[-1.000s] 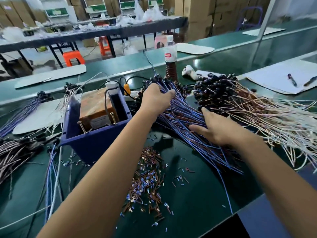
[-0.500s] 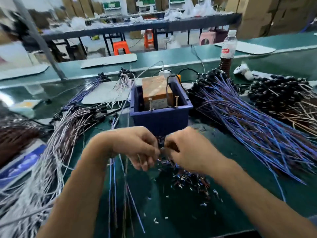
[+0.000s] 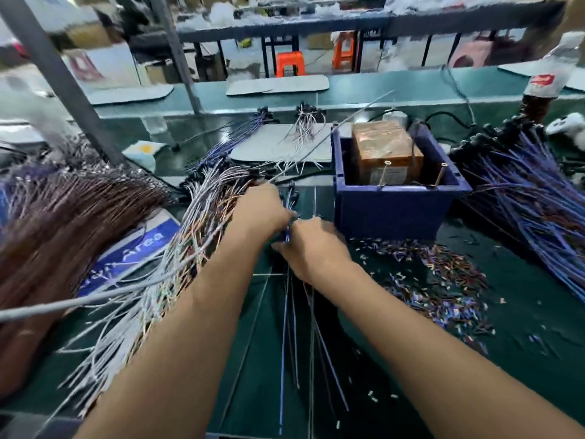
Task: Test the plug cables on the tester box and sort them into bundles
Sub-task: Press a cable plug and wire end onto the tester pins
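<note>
Green table (image 3: 522, 359) at frame centre: left hand (image 3: 258, 212) and right hand (image 3: 311, 248), each grip holding a few blue cables (image 3: 283, 359), left of the tester box (image 3: 387, 153).

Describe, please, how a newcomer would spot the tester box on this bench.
Find the green bench; just beyond the right hand stands a dark blue plastic bin. The tester box sits inside it: a copper-brown block, the only solid thing among loose cable heaps.

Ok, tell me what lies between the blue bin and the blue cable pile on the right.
In the head view, only a narrow strip of bare green mat separates the blue bin from the blue cable pile.
</note>
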